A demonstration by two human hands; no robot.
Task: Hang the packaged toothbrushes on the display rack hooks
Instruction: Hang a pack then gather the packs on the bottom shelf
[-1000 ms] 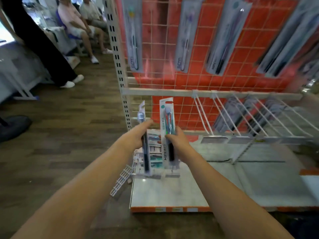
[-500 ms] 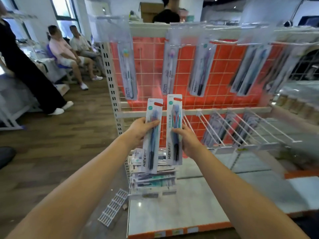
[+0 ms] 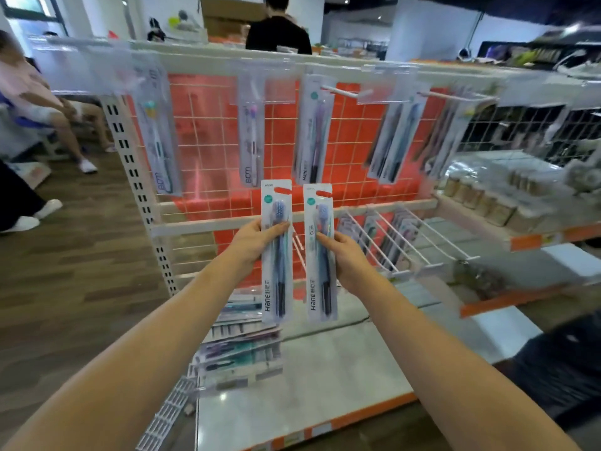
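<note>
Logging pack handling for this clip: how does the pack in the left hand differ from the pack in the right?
The left pack, gripped by the left hand, sits slightly higher than the right pack, gripped by the right hand. Left pack's brush head looks bluer; right's paler. Both are upright, face the camera, read "Hane", and hang on no hook.

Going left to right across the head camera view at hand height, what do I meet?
Left hand → the toothbrush pack it holds → second toothbrush pack → right hand → empty white hooks → shelf of jars.
</note>
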